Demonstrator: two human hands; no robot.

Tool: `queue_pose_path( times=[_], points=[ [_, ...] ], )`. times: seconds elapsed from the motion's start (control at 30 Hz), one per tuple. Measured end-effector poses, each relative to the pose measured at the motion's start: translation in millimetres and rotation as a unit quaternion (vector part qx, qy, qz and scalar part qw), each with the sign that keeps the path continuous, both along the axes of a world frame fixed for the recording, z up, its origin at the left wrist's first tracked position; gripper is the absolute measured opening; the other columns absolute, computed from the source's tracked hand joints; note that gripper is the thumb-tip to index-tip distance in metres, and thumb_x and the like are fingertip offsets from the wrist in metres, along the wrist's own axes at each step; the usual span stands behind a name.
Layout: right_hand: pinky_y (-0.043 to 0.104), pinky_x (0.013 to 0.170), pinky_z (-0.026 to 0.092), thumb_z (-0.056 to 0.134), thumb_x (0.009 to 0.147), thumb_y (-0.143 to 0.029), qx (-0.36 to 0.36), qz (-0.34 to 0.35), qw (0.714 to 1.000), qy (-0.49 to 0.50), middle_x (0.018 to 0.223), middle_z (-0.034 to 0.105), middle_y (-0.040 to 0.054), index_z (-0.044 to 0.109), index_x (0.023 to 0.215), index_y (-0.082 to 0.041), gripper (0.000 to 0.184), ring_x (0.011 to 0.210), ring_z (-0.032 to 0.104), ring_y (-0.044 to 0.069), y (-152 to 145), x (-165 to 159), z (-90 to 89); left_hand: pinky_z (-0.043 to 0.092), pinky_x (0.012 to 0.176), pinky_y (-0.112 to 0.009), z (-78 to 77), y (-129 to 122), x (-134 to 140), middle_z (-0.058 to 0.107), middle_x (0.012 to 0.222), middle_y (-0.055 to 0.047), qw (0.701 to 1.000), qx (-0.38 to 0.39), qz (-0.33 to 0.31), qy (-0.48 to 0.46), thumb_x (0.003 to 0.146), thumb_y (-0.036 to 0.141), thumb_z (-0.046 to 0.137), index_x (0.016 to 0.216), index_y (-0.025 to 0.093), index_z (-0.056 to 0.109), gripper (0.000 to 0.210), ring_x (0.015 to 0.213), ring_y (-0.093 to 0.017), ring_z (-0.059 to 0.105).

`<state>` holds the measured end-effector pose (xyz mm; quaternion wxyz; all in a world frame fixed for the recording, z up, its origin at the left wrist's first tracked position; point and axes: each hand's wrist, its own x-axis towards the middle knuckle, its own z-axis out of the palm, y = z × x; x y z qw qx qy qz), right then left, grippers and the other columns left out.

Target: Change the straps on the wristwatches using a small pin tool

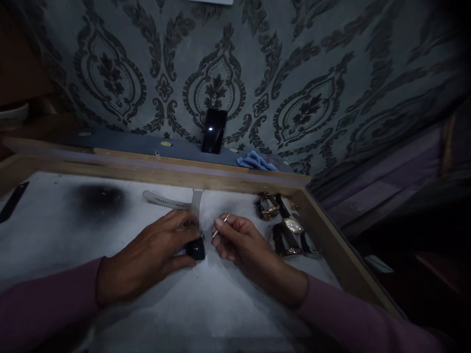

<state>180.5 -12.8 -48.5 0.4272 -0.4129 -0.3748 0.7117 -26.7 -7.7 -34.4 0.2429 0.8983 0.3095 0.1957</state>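
Between the thumb and fingers of my left hand (150,255) is a small black watch body (196,249), lying on the white surface. Just beyond these fingers lies a pale grey watch strap (167,201), one part with a row of holes stretching left. The other strap part (197,198) points away from me; its near end is hidden by my fingers. My right hand (239,240), just right of the watch body, is closed in a pinch on a thin metal rod (221,225), held tilted above the surface. The rod's exact kind is unclear.
Several watches (292,225) with dark straps lie at the tray's right side. A raised wooden rim (154,164) borders the white work surface. Behind it stand a phone (214,131), leaning on the patterned wall, and a blue cloth (255,161). A dark strip (13,201) lies far left.
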Motion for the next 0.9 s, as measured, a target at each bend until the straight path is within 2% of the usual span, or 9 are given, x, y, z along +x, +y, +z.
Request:
queue_pose_path(
  times=[0.13, 0.27, 0.4, 0.57, 0.9],
  points=[
    [0.016, 0.035, 0.029, 0.076, 0.072, -0.049, 0.022, -0.004, 1.0, -0.011, 0.054, 0.062, -0.0046, 0.058, 0.069, -0.016, 0.038, 0.037, 0.048, 0.004, 1.4, -1.1, -0.9, 0.047, 0.093, -0.038, -3.9, 4.8, -1.6, 0.056, 0.126, -0.004, 0.999, -0.025, -0.01, -0.022, 0.083, 0.02, 0.071, 0.126, 0.03, 0.057, 0.046, 0.114, -0.023, 0.052],
    [0.016, 0.037, 0.031, 0.074, 0.074, -0.049, 0.03, -0.012, 0.999, -0.031, 0.056, 0.063, -0.0042, 0.055, 0.07, -0.016, 0.038, 0.038, 0.049, 0.004, 1.1, -2.7, -1.0, 0.046, 0.091, -0.037, -7.2, 8.8, -1.9, 0.062, 0.118, -0.002, 0.998, -0.056, -0.026, -0.03, 0.083, 0.021, 0.072, 0.124, 0.031, 0.058, 0.044, 0.108, -0.022, 0.054],
    [0.016, 0.036, 0.032, 0.07, 0.078, -0.05, 0.047, -0.01, 0.997, -0.063, 0.057, 0.062, -0.0038, 0.055, 0.071, -0.017, 0.037, 0.039, 0.049, 0.005, 0.0, -4.4, 0.1, 0.044, 0.09, -0.032, -6.2, 6.3, -1.6, 0.063, 0.111, 0.001, 0.995, -0.091, 0.002, -0.04, 0.081, 0.017, 0.073, 0.123, 0.029, 0.053, 0.048, 0.106, -0.019, 0.053],
    [0.017, 0.035, 0.034, 0.068, 0.08, -0.05, 0.074, -0.008, 0.993, -0.091, 0.057, 0.06, -0.0039, 0.053, 0.072, -0.018, 0.036, 0.039, 0.05, 0.006, 0.1, -5.2, -1.8, 0.044, 0.09, -0.029, -3.6, 2.6, 0.3, 0.062, 0.111, 0.002, 0.991, -0.122, 0.017, -0.043, 0.079, 0.015, 0.074, 0.113, 0.025, 0.056, 0.04, 0.107, -0.018, 0.053],
    [0.015, 0.034, 0.036, 0.063, 0.084, -0.051, 0.094, 0.01, 0.991, -0.098, 0.057, 0.058, -0.0035, 0.053, 0.07, -0.017, 0.038, 0.039, 0.049, 0.005, 1.0, -5.4, -8.2, 0.045, 0.09, -0.034, -7.6, 4.3, 2.7, 0.061, 0.114, -0.001, 0.987, -0.153, 0.026, -0.052, 0.079, 0.015, 0.074, 0.114, 0.027, 0.055, 0.042, 0.106, -0.02, 0.054]
  ],
)
